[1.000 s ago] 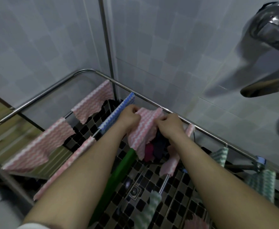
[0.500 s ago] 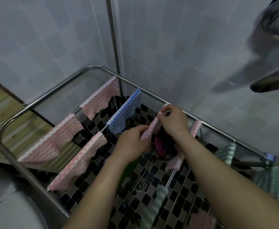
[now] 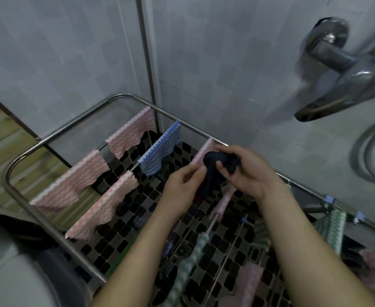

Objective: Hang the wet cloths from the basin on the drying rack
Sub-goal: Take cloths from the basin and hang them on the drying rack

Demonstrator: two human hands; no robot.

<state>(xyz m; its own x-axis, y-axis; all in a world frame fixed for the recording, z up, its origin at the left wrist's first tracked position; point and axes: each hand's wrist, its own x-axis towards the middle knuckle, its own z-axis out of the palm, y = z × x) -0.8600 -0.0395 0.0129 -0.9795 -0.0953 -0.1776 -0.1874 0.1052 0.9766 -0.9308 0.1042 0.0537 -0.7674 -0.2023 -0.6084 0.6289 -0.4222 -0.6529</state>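
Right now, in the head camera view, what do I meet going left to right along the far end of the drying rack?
Far pink zigzag cloth → blue zigzag cloth → left hand → dark cloth → right hand → wall tap.

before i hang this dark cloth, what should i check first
1. Grip on the dark cloth: ok. The right hand holds the bunched part and the left hand pinches the hanging end.
2. Cloth opened flat for draping: not ok, it is balled up.
3. Free rail on the drying rack: cannot tell, as the hands and arms hide the nearer rails.
4. Rail right under the hands: not ok, a pink cloth already hangs there.
5. Neighbours out of the way: ok, the blue cloth hangs apart to the left.
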